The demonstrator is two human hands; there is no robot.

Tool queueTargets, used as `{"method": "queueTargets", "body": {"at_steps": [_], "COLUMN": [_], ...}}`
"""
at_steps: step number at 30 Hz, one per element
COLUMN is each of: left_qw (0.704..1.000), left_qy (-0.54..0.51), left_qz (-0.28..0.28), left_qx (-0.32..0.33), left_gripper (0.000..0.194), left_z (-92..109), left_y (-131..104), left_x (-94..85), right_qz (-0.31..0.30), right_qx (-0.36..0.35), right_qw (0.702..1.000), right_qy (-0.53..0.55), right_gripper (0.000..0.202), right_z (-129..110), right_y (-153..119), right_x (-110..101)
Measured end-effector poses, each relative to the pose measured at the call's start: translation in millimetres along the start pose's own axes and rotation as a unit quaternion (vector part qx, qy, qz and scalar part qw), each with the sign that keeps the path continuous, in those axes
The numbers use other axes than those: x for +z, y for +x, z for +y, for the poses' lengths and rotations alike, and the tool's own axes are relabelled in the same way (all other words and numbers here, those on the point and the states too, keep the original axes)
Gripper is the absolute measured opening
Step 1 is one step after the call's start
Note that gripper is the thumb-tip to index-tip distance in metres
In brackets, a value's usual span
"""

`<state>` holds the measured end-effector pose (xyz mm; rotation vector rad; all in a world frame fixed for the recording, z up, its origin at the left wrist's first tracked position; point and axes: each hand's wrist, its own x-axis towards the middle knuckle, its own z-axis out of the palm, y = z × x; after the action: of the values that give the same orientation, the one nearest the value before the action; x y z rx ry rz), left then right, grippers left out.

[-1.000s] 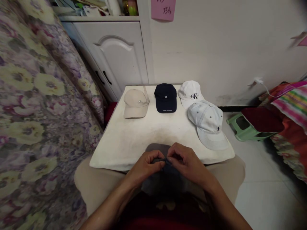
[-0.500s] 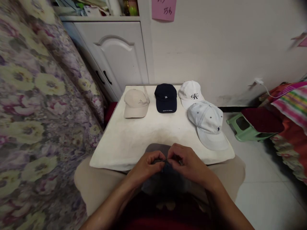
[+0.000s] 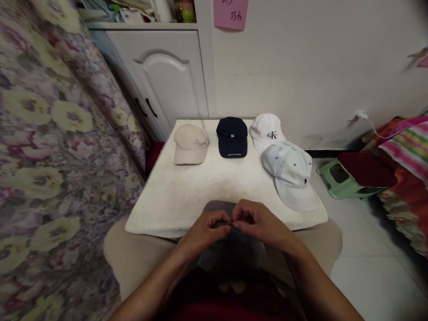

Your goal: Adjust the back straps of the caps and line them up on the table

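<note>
A dark grey cap (image 3: 230, 256) rests at the table's near edge over my lap, its brim toward the table and partly covered by my hands. My left hand (image 3: 209, 227) pinches the cap's edge between thumb and fingers. Right beside it, my right hand (image 3: 256, 220) pinches the same edge, fingertips almost touching the left ones. Exactly which part of the cap lies between the fingertips is too dark and small to make out. Beyond them lie a beige cap (image 3: 190, 145), a navy cap (image 3: 232, 137), a white cap (image 3: 266, 129) and a pale denim cap (image 3: 289, 167).
The caps lie on a table with a cream cloth (image 3: 160, 200). A floral curtain (image 3: 50, 178) hangs at the left, beside a white cabinet (image 3: 163, 76). On the floor at the right stands a green stool (image 3: 337, 178) with a dark red top, near a bed with an orange cover (image 3: 409, 187).
Both hands stay pinched on the grey cap. The right thumb and fingers have shifted slightly, with a wider gap showing inside their curl. The other caps lie where they were.
</note>
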<state>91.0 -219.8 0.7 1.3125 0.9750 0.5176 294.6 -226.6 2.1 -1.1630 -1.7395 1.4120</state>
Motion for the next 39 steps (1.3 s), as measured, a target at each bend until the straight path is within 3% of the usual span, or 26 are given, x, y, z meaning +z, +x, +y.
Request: {"method": "queueTargets", "body": {"at_steps": [5, 16, 23, 32, 39], "left_qw": [1.0, 1.0, 1.0, 0.998, 0.999], "left_qy": [-0.017, -0.025, -0.014, 0.064, 0.037], "left_qz": [0.004, 0.017, 0.02, 0.028, 0.025], "left_qx": [-0.017, -0.002, -0.004, 0.003, -0.001], "left_gripper": [0.021, 0.02, 0.022, 0.018, 0.018], "left_z": [0.1, 4.3, 4.1, 10.2, 9.2], "left_y": [2.4, 2.9, 2.5, 4.1, 6.3], "left_x": [-0.2, -9.1, -13.2, -13.5, -12.8], "right_qz": [0.017, -0.015, 0.005, -0.021, -0.012], "right_qx": [0.011, 0.043, 0.046, 0.08, 0.076], "right_qw": [0.999, 0.976, 0.978, 0.987, 0.992], "right_qy": [0.037, 0.214, 0.203, 0.139, 0.103], "right_gripper": [0.006, 0.02, 0.013, 0.006, 0.008], "right_z": [2.2, 4.6, 4.6, -1.6, -2.8], "right_y": [0.8, 2.0, 8.9, 19.1, 22.6], "right_x": [2.6, 8.2, 13.5, 7.8, 9.1]}}
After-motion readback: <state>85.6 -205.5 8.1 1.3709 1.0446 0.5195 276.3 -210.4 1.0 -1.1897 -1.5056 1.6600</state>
